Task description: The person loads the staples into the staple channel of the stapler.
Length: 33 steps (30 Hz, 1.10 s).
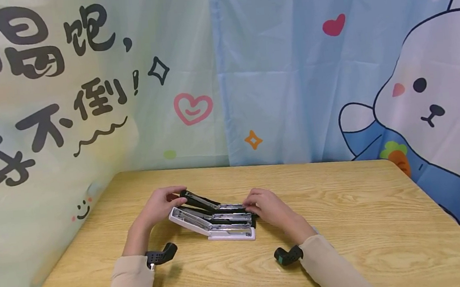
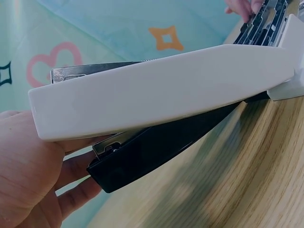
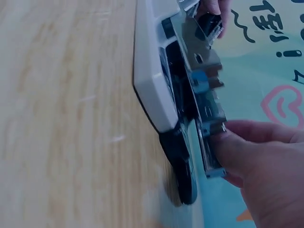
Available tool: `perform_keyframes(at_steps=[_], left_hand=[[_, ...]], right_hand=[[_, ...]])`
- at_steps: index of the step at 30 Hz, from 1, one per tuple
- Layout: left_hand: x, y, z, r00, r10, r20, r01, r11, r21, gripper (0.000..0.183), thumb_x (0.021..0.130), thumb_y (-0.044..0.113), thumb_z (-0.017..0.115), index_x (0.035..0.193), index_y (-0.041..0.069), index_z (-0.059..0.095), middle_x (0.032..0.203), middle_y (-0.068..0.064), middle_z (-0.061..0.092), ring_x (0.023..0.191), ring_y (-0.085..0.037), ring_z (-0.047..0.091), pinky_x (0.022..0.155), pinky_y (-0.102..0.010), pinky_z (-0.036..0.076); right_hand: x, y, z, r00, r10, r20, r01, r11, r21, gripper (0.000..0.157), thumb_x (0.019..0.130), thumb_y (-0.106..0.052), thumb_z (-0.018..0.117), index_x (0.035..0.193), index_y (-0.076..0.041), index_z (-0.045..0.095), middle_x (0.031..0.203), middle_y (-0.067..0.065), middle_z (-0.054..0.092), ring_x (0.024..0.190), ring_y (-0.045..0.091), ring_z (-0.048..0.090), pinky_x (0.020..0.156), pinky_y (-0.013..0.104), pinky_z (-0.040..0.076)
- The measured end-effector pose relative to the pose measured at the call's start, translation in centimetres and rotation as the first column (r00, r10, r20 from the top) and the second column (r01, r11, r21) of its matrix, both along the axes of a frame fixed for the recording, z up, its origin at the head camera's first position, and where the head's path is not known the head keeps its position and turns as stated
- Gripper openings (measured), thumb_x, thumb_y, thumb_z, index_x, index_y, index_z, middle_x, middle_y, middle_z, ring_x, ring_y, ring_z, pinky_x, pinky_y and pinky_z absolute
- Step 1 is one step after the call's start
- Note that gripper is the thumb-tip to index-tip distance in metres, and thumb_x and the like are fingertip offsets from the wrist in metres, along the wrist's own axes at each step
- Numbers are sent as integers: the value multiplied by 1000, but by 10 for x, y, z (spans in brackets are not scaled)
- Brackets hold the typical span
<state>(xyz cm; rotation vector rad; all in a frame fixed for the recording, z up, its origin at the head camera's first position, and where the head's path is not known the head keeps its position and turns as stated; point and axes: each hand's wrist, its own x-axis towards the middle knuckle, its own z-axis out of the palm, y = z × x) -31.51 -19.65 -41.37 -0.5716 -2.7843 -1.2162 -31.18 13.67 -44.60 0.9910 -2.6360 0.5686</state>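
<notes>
Three opened staplers lie side by side, their top arms folded back to the left and metal staple rails to the right. Nearest is a white stapler (image 1: 192,224); a middle black stapler (image 1: 230,217) and a far black stapler (image 1: 198,200) sit behind it. My left hand (image 1: 161,204) holds the raised arm end of the far black one between thumb and fingers. At the opposite end, my right hand (image 1: 268,207) pinches the far stapler's rail (image 3: 211,154). In the left wrist view, the white arm (image 2: 161,95) hides part of my left fingers.
The wooden table (image 1: 371,222) carries the staplers near its middle. A printed curtain (image 1: 263,64) hangs behind its back edge. Black wrist cameras (image 1: 161,254) are strapped over both beige sleeves.
</notes>
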Motion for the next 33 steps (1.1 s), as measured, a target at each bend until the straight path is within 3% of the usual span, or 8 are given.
perform_keyframes(at_steps=[4, 9, 13, 20, 28, 33], left_hand=[[0, -1, 2, 1000, -15, 7, 15, 1000, 2, 43, 90, 18, 65, 129, 1, 57, 123, -18, 63, 101, -28, 65, 87, -41, 52], [1, -3, 8, 1000, -22, 16, 23, 1000, -17, 43, 91, 20, 64, 129, 2, 57, 125, -18, 62, 104, -31, 64, 87, -41, 52], [3, -2, 13, 999, -28, 25, 29, 999, -46, 43, 91, 21, 64, 129, 3, 58, 126, -17, 61, 105, -29, 63, 88, -41, 52], [3, -2, 15, 996, -78, 41, 79, 996, -30, 43, 91, 17, 64, 130, 0, 56, 130, -21, 57, 108, -32, 63, 90, -41, 52], [-4, 8, 25, 994, -87, 58, 89, 996, -17, 42, 91, 17, 64, 128, -2, 57, 123, -22, 62, 106, -30, 64, 89, -39, 52], [-4, 16, 36, 995, -84, 56, 87, 995, -51, 41, 90, 13, 64, 127, -4, 57, 119, -20, 64, 105, -29, 64, 90, -40, 51]], right_hand=[[1, 6, 1, 990, -79, 113, 83, 996, -29, 25, 88, -21, 68, 112, -17, 68, 100, -5, 64, 93, 11, 62, 81, 30, 52], [0, 14, 2, 978, -120, 171, 134, 989, -67, 31, 86, -22, 71, 116, -15, 67, 99, -3, 64, 94, 14, 60, 82, 34, 51], [1, 17, 3, 965, -145, 220, 154, 988, -27, 35, 85, -22, 72, 117, -12, 66, 97, -2, 64, 92, 13, 59, 81, 33, 50], [-1, 18, -7, 972, -138, 191, 128, 990, 59, 39, 81, -24, 75, 116, -7, 67, 95, 0, 66, 84, 11, 59, 77, 33, 50], [3, 19, -3, 967, -122, 225, 120, 993, 23, 42, 81, -19, 75, 119, -3, 66, 100, 6, 67, 88, 16, 62, 78, 35, 52], [2, 18, -4, 956, -114, 271, 116, 993, 10, 53, 83, -18, 73, 131, -1, 55, 113, 11, 66, 99, 22, 65, 87, 37, 52]])
